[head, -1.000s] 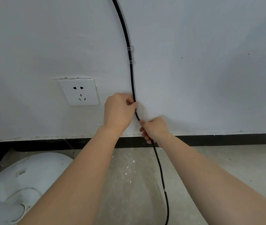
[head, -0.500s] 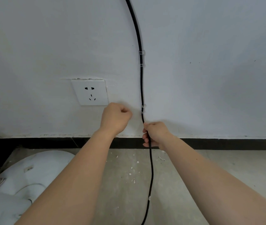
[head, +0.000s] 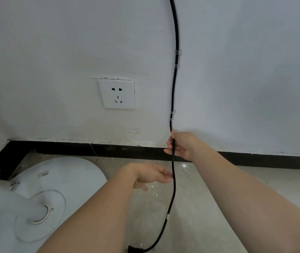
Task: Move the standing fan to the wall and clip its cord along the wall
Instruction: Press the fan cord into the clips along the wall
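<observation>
The black cord [head: 175, 75] runs down the white wall [head: 246, 79], held by an upper clear clip [head: 177, 58] and a lower clear clip [head: 171, 115]. Below the lower clip my right hand [head: 181, 146] is closed around the cord just above the black skirting. The cord then hangs to the floor, where its plug [head: 134, 250] lies at the bottom edge. My left hand [head: 151, 177] hovers over the floor with fingers apart, its fingertips beside the cord and holding nothing. The fan's round white base [head: 57, 194] stands at lower left.
A white wall socket [head: 117, 94] is left of the cord. A loose clear clip [head: 134, 130] sticks on the wall below the socket. Black skirting [head: 90, 148] lines the wall foot. The concrete floor [head: 209, 216] carries white paint flecks.
My left hand left the wall by the lower clip, dropped toward the floor and opened. My right hand kept hold of the cord. The view tilted down, showing the plug.
</observation>
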### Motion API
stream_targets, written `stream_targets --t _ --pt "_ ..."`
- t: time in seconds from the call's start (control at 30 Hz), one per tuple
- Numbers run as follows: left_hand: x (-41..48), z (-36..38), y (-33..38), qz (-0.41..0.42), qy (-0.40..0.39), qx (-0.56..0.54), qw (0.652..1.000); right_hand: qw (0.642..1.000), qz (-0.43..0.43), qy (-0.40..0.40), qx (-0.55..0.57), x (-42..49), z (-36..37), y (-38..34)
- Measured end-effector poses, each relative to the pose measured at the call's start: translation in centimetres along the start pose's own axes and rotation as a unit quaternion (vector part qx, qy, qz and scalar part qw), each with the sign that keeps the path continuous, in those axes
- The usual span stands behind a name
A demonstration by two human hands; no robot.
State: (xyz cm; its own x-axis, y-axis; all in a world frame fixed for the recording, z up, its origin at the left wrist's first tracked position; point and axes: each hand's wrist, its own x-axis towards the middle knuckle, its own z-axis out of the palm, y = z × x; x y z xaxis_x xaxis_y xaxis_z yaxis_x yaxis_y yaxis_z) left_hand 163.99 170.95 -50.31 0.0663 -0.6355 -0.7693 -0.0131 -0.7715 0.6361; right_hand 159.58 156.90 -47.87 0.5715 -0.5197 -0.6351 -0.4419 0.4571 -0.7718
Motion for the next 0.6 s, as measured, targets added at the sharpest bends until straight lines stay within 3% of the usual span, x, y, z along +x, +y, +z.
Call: stream_targets --t 0.33,0.43,0.6 --pt "-1.5 -0.9 -1.6 0.069 -0.009 -0.122 0.99 0.997 0.014 -0.001 0.079 -0.6 0.7 0.0" --pt "-3.0 -2.5 -1.7 0.052 0.047 -0.116 0.991 0.997 0.011 -0.009 0.069 -0.7 0.7 0.2" --pt "-5.8 -5.5 0.0 0.027 0.211 0.039 0.976 0.999 0.004 -0.023 0.033 -0.9 1.1 0.3"
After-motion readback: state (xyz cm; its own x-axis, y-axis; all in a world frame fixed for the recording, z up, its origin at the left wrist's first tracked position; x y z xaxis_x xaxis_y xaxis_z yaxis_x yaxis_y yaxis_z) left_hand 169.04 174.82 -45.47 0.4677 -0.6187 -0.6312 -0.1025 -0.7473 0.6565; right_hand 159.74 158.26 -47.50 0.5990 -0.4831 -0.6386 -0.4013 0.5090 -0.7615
